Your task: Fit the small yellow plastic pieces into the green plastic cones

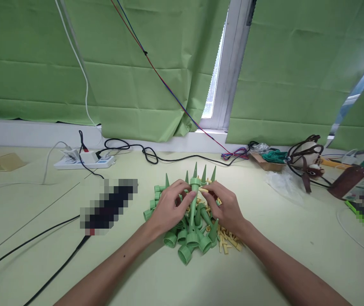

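Observation:
My left hand [176, 203] is closed round a green plastic watering spike [195, 193], its wide collar up and its narrow end pointing down. Beside the collar, my right hand [225, 206] pinches a small pale-yellow plastic valve [203, 190], close to the spike's side. Whether the valve touches the spike I cannot tell. Under and around both hands lies a heap of green spikes [192, 239], some with open round ends facing me. Several more stand point up behind my hands. Small yellow valves [228, 242] are scattered by my right wrist, partly covered by the spikes.
A white power strip [83, 161] with plugs and black cable [175, 160] runs along the back. A blurred dark device [110, 206] lies at left. At right are a cardboard box [268, 162], a clear plastic bag [284, 183] and a brown object [351, 182].

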Available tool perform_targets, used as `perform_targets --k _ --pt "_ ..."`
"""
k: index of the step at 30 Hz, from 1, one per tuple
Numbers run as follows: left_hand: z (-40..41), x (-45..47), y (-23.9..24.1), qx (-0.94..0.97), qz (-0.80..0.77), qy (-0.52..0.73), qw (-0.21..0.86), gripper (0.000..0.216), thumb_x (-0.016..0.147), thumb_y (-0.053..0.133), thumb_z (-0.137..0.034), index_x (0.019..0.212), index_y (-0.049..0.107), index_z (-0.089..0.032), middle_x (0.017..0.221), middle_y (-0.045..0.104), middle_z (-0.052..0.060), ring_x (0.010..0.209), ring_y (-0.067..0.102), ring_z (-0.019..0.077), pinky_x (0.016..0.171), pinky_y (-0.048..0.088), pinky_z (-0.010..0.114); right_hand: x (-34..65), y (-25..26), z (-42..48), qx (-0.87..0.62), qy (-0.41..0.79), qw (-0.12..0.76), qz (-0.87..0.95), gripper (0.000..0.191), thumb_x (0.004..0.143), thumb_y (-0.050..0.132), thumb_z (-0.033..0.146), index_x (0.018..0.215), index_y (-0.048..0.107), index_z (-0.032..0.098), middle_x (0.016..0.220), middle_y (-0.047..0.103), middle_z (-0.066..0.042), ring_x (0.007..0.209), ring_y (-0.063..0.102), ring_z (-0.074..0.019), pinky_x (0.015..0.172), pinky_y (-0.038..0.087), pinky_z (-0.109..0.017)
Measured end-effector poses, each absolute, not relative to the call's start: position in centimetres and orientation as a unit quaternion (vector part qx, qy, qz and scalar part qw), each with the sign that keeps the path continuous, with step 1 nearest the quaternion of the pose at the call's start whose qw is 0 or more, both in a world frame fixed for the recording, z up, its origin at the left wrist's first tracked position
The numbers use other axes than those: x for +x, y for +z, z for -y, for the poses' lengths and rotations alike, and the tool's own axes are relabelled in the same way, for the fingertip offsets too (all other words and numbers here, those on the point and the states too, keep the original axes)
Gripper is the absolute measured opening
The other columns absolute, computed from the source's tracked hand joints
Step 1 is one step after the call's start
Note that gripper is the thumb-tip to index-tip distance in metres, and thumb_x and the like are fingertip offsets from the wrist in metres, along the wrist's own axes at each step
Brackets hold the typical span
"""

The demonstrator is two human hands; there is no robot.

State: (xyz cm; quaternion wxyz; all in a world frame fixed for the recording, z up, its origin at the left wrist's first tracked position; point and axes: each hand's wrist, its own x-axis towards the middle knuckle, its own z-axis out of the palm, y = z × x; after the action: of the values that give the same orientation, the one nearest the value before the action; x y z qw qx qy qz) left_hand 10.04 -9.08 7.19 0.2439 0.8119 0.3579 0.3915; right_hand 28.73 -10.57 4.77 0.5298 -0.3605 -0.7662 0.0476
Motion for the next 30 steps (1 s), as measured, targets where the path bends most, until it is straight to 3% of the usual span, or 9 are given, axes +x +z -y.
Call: perform_targets --k 12,30 --pt "9.0 9.8 7.0 0.835 -0.322 0.398 0.202 0.019 0.097 0.049 -0.032 0.106 0.059 -0.019 0.105 0.054 0.008 0.068 0.051 0.0119 0.054 0.042 0.024 28.7 4.6 10.6 -0.369 0.055 0.520 0.769 0.018 0.100 0.042 0.022 0.089 0.055 0.019 0.075 0.054 -0.002 0.065 0.050 -0.0145 0.061 0.041 -0.028" --pt "8.7 9.9 6.2 0.830 -0.294 0.462 0.107 0.009 0.092 0.059 -0.026 0.093 0.067 -0.021 0.105 0.057 0.007 0.063 0.049 0.0094 0.052 0.041 0.024 28.8 4.8 10.8 -0.371 0.089 0.495 0.781 0.027 0.102 0.035 0.025 0.078 0.046 0.021 0.068 0.049 0.001 0.059 0.046 -0.0132 0.057 0.038 -0.026"
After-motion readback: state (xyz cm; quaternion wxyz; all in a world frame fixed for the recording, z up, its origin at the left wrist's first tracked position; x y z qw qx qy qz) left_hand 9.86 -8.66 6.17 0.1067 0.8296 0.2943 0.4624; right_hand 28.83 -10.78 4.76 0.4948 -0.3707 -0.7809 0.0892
